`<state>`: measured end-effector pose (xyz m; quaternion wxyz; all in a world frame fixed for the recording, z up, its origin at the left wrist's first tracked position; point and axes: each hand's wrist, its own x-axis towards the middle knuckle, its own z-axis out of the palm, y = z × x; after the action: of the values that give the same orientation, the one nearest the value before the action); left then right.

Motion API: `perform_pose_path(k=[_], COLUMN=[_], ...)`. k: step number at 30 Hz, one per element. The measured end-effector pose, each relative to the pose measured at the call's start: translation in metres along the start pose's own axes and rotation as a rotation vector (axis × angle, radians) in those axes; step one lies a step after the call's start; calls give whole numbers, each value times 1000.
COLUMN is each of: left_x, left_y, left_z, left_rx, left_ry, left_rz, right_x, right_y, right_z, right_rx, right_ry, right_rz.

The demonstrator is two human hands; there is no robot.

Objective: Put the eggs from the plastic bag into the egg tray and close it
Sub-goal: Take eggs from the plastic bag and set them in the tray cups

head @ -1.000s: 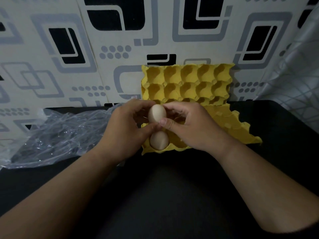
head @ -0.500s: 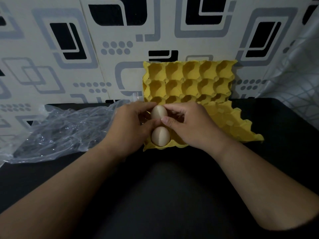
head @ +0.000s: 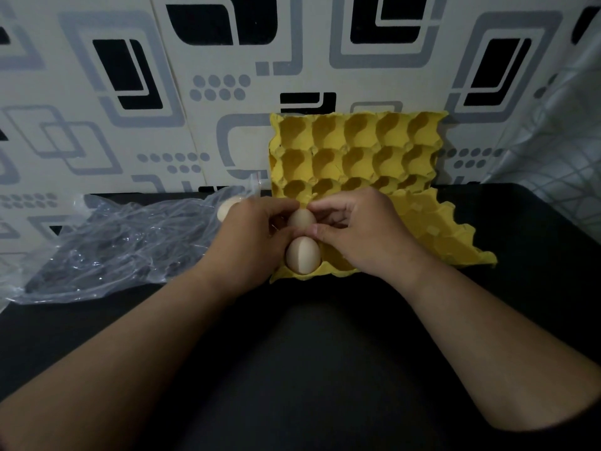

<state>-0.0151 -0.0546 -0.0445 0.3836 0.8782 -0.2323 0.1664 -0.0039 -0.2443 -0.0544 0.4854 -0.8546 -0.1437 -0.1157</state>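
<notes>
Lowering an egg [head: 301,218] toward the yellow egg tray [head: 432,229], a person is pinching it between the fingertips of the left hand [head: 250,236] and right hand [head: 361,232], both grips closed on the shell. It is hovering over the cup just behind the one where another egg [head: 303,254] is already sitting at the tray's near-left corner. Setting it down well is probably a matter of easing it in gently, clear of its neighbour, and letting go only once seated. Left of the tray, the plastic bag [head: 123,242] is lying on the dark desk [head: 325,353], with one more egg [head: 226,208] showing inside. Behind, the tray's lid [head: 354,151] is standing open.
</notes>
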Motion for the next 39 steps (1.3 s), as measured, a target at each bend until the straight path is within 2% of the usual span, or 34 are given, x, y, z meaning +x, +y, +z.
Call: perform_pose_path(k=[9, 14, 17, 20, 26, 30, 32, 36, 39], left_x=[-1, 0, 3, 7, 9, 12, 14, 19, 17], left_y=[-3, -4, -7, -16, -29, -32, -32, -38, -38], left_z=[2, -2, -9, -19, -27, -28, -29, -30, -24], left_rx=[91, 119, 197, 371, 531, 588, 608, 619, 656], left_ry=[35, 52, 100, 153, 20, -84, -136, -169, -144], left_rz=[-47, 5, 68, 107, -58, 8, -16, -159, -182], right_x=[-1, 0, 1, 1, 2, 2, 1, 1, 0], right_y=[-1, -2, -3, -3, -1, -1, 0, -2, -3], right_z=[2, 0, -1, -1, 0, 0, 1, 1, 1], right_rx=[-48, -80, -87, -113, -154, -164, -174, -180, -184], right_ry=[20, -10, -25, -30, -14, -15, -24, -28, -28], right_rz=[-25, -39, -35, -39, -27, -32, -39, -48, -47])
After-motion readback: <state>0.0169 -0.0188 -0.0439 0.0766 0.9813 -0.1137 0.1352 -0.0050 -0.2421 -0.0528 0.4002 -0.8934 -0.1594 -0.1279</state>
